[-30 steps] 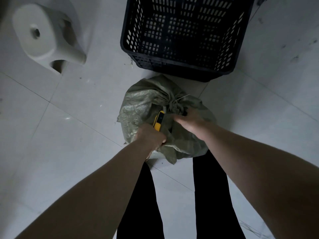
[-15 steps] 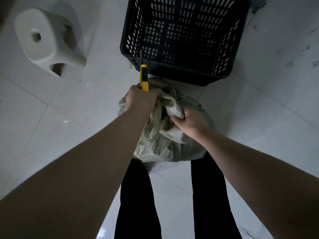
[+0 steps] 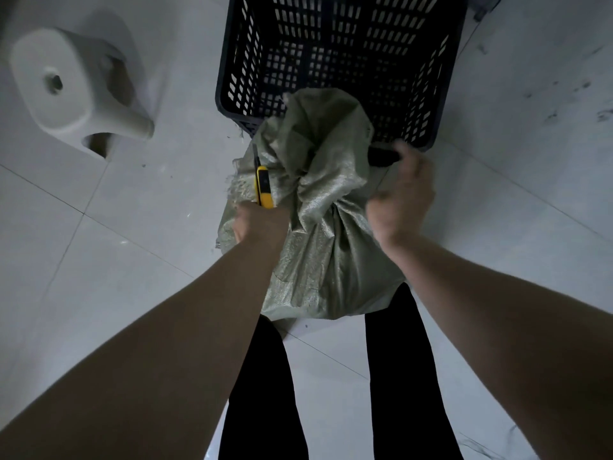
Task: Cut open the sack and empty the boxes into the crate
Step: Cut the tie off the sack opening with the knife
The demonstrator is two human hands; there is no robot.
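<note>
The green woven sack (image 3: 318,260) stands on the floor between my legs. Its bunched top (image 3: 325,127) leans over the near rim of the black slatted crate (image 3: 331,48). My left hand (image 3: 262,224) presses against the sack's left side and grips a yellow utility knife (image 3: 263,187) with its blade pointing up and away. My right hand (image 3: 401,194), blurred by motion, clutches the sack's right side, where a dark patch (image 3: 383,156) shows by the fingers. No boxes are visible, and the crate's inside looks bare.
A white plastic stool (image 3: 76,91) lies tipped over on the tiled floor at the far left. My two black-clad legs (image 3: 265,393) stand just behind the sack. Small scraps dot the pale tiles near the crate's left corner.
The sack's top has been raised and pushed forward over the crate's rim. My left hand with the knife dropped back to the sack's left side. My right hand shifted to the right side.
</note>
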